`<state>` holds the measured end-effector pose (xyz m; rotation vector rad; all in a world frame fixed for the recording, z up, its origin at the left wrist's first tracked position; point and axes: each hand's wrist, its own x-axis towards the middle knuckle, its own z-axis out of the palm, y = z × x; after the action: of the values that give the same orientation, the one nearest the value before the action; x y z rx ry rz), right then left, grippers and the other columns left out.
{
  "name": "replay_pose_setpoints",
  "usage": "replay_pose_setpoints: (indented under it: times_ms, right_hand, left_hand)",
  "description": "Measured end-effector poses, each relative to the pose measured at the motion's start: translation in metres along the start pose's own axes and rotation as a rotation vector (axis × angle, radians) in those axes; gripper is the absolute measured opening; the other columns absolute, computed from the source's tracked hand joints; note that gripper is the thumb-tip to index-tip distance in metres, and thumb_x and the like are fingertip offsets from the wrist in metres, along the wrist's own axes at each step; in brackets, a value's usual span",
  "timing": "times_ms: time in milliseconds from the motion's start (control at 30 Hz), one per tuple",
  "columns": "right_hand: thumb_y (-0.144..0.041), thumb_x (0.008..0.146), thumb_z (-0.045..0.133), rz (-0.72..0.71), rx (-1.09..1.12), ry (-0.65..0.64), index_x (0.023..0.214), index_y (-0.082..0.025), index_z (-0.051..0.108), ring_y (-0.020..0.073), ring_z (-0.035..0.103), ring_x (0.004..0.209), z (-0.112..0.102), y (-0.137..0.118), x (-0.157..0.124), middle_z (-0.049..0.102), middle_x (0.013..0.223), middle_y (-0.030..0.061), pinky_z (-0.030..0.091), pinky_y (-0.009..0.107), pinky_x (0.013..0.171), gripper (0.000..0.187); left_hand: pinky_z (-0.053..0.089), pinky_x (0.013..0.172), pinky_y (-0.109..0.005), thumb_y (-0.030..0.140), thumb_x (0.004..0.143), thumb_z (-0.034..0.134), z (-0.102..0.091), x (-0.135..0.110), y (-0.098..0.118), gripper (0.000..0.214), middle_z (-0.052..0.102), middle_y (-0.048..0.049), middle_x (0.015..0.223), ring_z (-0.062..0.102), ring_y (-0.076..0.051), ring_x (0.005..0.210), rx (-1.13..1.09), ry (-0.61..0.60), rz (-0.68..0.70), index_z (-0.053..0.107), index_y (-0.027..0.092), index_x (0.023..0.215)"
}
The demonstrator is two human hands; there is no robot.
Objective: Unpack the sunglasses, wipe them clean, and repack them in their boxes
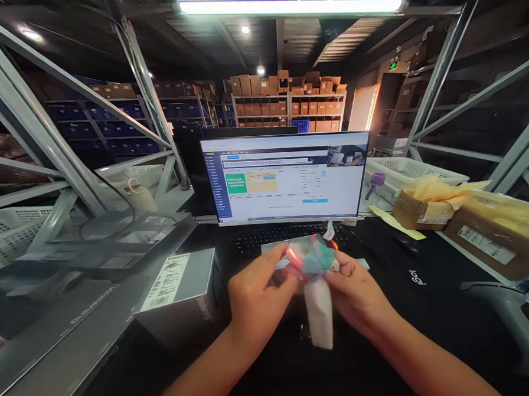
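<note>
Between my two hands is a clear plastic bag (309, 256) with something teal and red inside, too blurred to name. My left hand (263, 289) pinches the bag's left side with thumb and fingers. On the other side my right hand (355, 285) grips its right edge. A white paper strip (319, 316) hangs down below the bag. Both hands are above the black desk mat, in front of the keyboard (244, 241), which they partly cover. To the left of my left hand stands a grey box (176, 297) with a white label on top.
Behind the keyboard stands a monitor (286, 185), switched on. A barcode scanner (501, 309) lies at the right, with a mouse (406, 244) beyond it. Cardboard boxes (492, 239) with yellow envelopes line the right side. Larger grey boxes (76, 326) fill the left.
</note>
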<state>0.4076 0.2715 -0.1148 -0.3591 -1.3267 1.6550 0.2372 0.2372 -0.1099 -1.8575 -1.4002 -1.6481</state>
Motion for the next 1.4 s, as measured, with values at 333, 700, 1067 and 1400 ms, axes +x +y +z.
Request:
replay_pose_setpoints:
  times_ms: [333,700,1067,1400]
  right_hand:
    - [-0.041,0.082,0.075,0.042,0.083,0.173,0.116,-0.026,0.069,0.0214,0.075,0.083,-0.003,-0.019,-0.004,0.077,0.107,0.0041,0.062,0.034,0.076,0.037]
    - [-0.036,0.075,0.082,0.059,0.124,0.158,0.11,-0.022,0.072,0.0216,0.075,0.078,0.005,-0.011,-0.003,0.079,0.096,0.005,0.061,0.033,0.076,0.039]
    - [-0.026,0.085,0.069,0.149,0.261,0.333,0.106,-0.019,0.07,0.0246,0.077,0.087,-0.023,-0.008,0.009,0.078,0.101,0.009,0.065,0.041,0.082,0.023]
    - [-0.018,0.071,0.082,0.124,0.338,0.479,0.086,-0.025,0.052,0.0132,0.066,0.058,-0.004,-0.014,0.008,0.073,0.075,-0.0026,0.054,0.021,0.052,0.034]
  left_hand:
    - [0.059,0.07,-0.019,0.008,0.078,0.059,0.0,0.003,0.003,0.032,0.079,-0.0004,0.088,0.074,-0.013,0.072,-0.025,0.041,0.074,0.074,0.018,0.104]
    - [0.059,0.069,-0.021,0.01,0.079,0.06,0.0,0.002,0.003,0.032,0.079,0.0012,0.088,0.073,-0.014,0.072,-0.023,-0.016,0.028,0.075,0.022,0.105]
    - [0.057,0.063,-0.019,0.008,0.077,0.058,0.0,0.002,0.002,0.033,0.076,0.0013,0.081,0.071,-0.012,0.067,-0.036,0.001,0.031,0.075,0.02,0.102]
    - [0.058,0.072,-0.023,0.013,0.08,0.061,0.003,0.005,-0.002,0.024,0.077,0.0002,0.086,0.072,-0.014,0.075,-0.042,0.035,-0.011,0.074,0.02,0.1]
